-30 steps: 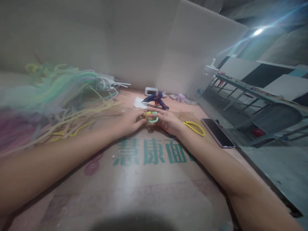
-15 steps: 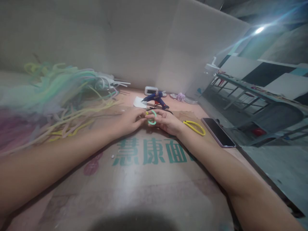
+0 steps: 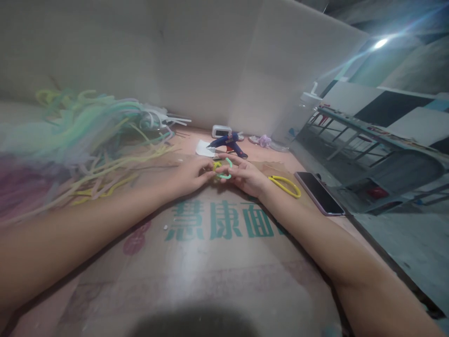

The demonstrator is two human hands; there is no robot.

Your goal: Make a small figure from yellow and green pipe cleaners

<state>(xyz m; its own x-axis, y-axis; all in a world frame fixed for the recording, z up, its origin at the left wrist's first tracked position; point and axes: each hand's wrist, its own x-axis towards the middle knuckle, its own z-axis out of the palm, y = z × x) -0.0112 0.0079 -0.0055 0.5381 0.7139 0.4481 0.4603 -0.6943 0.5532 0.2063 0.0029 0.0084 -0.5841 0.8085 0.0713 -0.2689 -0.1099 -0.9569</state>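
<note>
Both of my hands meet over the far middle of a flattened cardboard sheet [image 3: 217,262] printed with green characters. My left hand [image 3: 191,175] pinches a small yellow fuzzy piece [image 3: 216,165] at its fingertips. My right hand [image 3: 245,178] has its fingers curled round a mint-green fuzzy loop [image 3: 226,175] that joins the yellow piece. The fingertips of the two hands touch at that small bent piece, which sits just above the cardboard.
A heap of pastel fuzzy stems [image 3: 80,140] covers the left side. Behind my hands lie a blue glue gun [image 3: 228,142], a white paper scrap [image 3: 204,148] and a small white box [image 3: 220,130]. Yellow scissors [image 3: 286,185] and a phone [image 3: 319,193] lie to the right, near the table edge.
My fingers have turned the green loop slightly, and the yellow piece shows more at my left fingertips. My arms have hardly shifted.
</note>
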